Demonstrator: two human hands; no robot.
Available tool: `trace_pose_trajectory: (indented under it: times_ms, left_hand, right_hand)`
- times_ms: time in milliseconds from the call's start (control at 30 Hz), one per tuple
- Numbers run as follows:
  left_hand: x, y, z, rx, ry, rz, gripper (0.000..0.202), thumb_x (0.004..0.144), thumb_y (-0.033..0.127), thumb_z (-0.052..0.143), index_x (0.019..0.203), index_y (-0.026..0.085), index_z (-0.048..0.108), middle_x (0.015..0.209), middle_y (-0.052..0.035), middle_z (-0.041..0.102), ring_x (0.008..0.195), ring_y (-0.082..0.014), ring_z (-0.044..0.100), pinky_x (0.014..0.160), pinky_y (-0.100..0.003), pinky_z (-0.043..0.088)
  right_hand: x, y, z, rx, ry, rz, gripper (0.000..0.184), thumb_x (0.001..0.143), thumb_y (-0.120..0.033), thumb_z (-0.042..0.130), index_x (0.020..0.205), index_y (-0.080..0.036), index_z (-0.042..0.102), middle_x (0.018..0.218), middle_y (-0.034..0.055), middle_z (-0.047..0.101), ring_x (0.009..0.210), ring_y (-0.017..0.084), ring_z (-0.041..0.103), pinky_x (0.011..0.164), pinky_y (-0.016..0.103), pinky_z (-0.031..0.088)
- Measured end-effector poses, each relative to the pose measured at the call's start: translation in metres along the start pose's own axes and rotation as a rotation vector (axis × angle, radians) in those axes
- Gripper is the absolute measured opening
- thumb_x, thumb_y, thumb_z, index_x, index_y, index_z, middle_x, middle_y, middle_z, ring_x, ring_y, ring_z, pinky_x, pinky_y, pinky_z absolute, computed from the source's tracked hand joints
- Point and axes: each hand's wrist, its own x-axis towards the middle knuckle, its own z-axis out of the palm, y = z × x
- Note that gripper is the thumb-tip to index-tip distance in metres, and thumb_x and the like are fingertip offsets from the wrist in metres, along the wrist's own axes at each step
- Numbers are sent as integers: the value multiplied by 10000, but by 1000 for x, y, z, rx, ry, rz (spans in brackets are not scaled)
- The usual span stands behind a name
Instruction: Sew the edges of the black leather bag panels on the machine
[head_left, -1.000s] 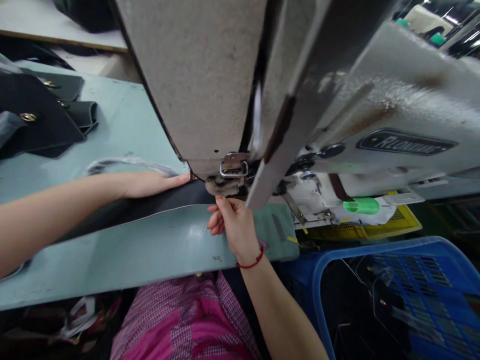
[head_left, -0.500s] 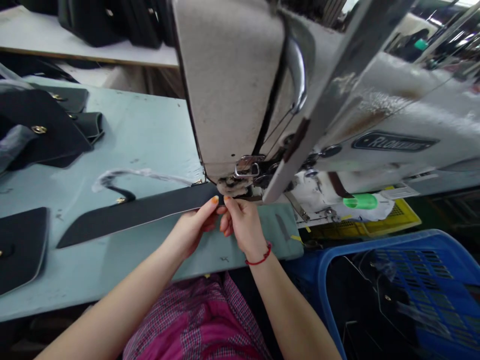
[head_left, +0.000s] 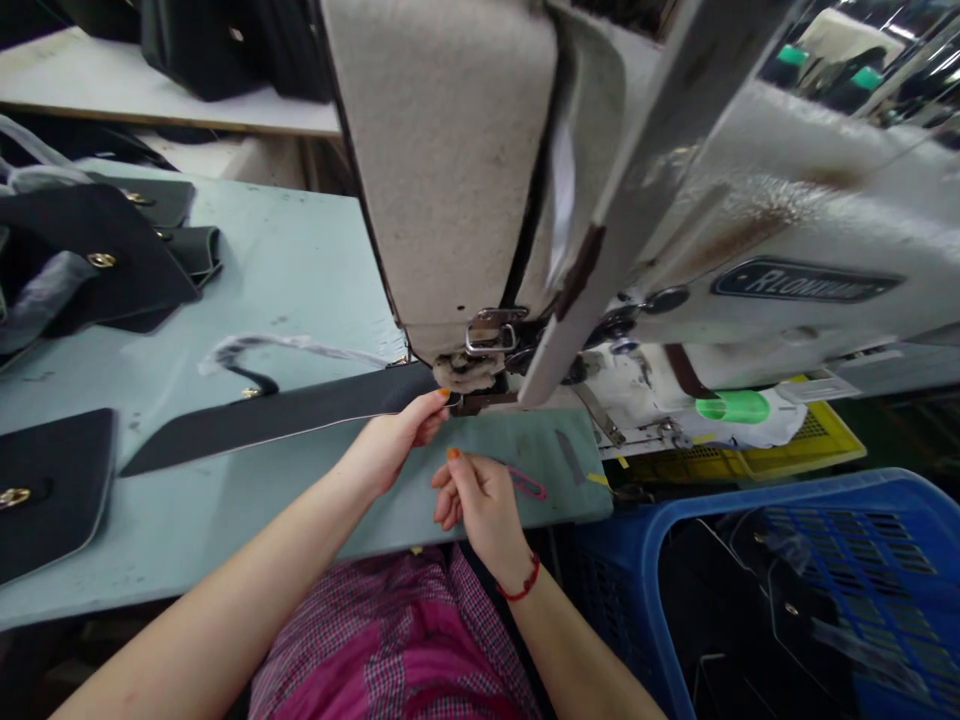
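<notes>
My left hand (head_left: 401,430) pinches the edge of a long black leather-like bag piece (head_left: 292,415), thumb on top, close to the presser area of a sewing machine (head_left: 442,190). The piece lies along the pale green table, its far end hidden under the machine head. A strap wrapped in clear plastic (head_left: 300,347) rises from its back edge. My right hand (head_left: 480,500) is apart from the piece, fingers loosely curled, thumb away from them, nothing visible in it. Just beside its knuckles shows a pink loop-shaped handle (head_left: 529,484), partly hidden behind the hand.
Black bag pieces with gold clasps (head_left: 97,250) are piled at the left, another black flap (head_left: 52,490) in front. A blue basket (head_left: 652,560) holding black pieces stands at the right, a yellow crate (head_left: 825,440) behind it. Black bags (head_left: 202,50) sit on a shelf.
My right hand has let go of the black bag piece and moved down towards me, uncovering the pink handle. My left hand stays on the piece.
</notes>
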Motion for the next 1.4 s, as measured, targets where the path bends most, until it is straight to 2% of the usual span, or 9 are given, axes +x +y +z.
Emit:
trace_pose_trajectory:
  times_ms: [233, 500, 700, 867, 1000, 1100, 1267, 1333, 1400]
  left_hand:
    - [9, 1, 0, -109, -84, -9, 323, 684, 398, 711, 556, 145, 557, 487, 61, 342, 450, -57, 257, 445, -217, 207]
    - [16, 1, -2, -126, -72, 32, 300, 685, 367, 697, 558, 158, 523, 507, 56, 363, 457, -63, 270, 452, -224, 216]
    - [6, -6, 14, -203, 36, 80, 305, 709, 395, 682, 572, 161, 541, 516, 56, 371, 468, -68, 285, 477, -227, 240]
    - [-4, -15, 39, -242, 274, 122, 322, 750, 428, 639, 576, 201, 491, 551, 36, 430, 508, -102, 356, 528, -246, 307]
    - [-9, -20, 55, -204, 440, 146, 360, 805, 492, 611, 613, 204, 514, 563, 21, 455, 544, -124, 398, 541, -256, 326]
    - [-28, -27, 60, -164, 439, 218, 413, 858, 508, 552, 590, 208, 459, 540, 35, 362, 516, -119, 341, 504, -259, 293]
    - [-97, -16, 29, -51, 283, 324, 238, 898, 429, 555, 784, 223, 586, 650, 16, 467, 585, -137, 413, 550, -263, 364]
    - [-106, 13, 5, 84, 205, 384, 145, 895, 376, 586, 885, 239, 630, 711, -1, 549, 641, -149, 487, 603, -278, 417]
    - [-92, 51, -15, 331, 150, 476, 166, 874, 343, 630, 999, 240, 666, 853, -20, 647, 763, -157, 581, 708, -287, 475]
  right_hand:
    - [-3, 53, -3, -91, -35, 78, 600, 890, -679, 443, 734, -135, 642, 462, -14, 559, 345, 66, 462, 368, 154, 333]
    - [-3, 65, -6, -192, -72, 50, 588, 924, -656, 418, 778, -142, 664, 496, -6, 581, 392, 83, 509, 407, 164, 369]
    - [-3, 64, -7, -227, -88, 17, 538, 958, -588, 404, 778, -149, 657, 505, -5, 589, 404, 89, 517, 426, 172, 378]
    - [-2, 60, -8, -232, -97, 14, 495, 960, -548, 422, 698, -171, 606, 506, -8, 572, 427, 101, 511, 451, 194, 382]
    - [2, 47, -10, -200, 83, -78, 434, 962, -476, 428, 648, -191, 520, 564, -13, 543, 489, 110, 482, 475, 209, 386]
    - [7, 26, -10, -167, 222, -186, 327, 967, -441, 430, 865, -186, 607, 795, 34, 638, 693, 145, 581, 548, 215, 450]
    - [19, -14, 7, -88, 163, -225, 440, 977, -513, 389, 933, -169, 661, 832, 61, 689, 713, 154, 635, 569, 225, 478]
    - [27, -24, 19, -88, 104, -214, 503, 972, -564, 370, 839, -172, 656, 748, 46, 683, 628, 137, 625, 528, 216, 451]
    - [35, -29, 31, -100, 81, -205, 525, 958, -592, 386, 726, -182, 618, 671, 27, 662, 581, 128, 617, 508, 209, 438]
